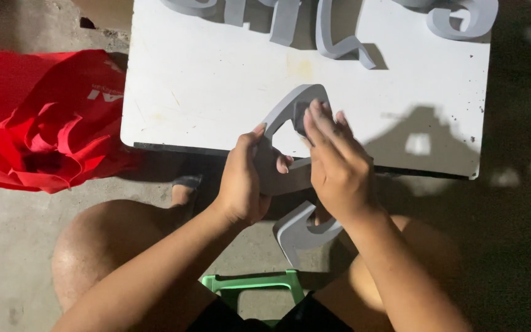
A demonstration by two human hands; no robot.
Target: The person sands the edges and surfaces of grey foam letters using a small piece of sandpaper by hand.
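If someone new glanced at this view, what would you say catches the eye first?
First, the two hands at centre: the left hand and right hand grip a grey curved letter-like piece over the near edge of the white board. Next comes the bright red cloth bag, crumpled on the concrete floor at the left. More grey shaped pieces lie along the board's far edge, and a green stool shows between the knees.
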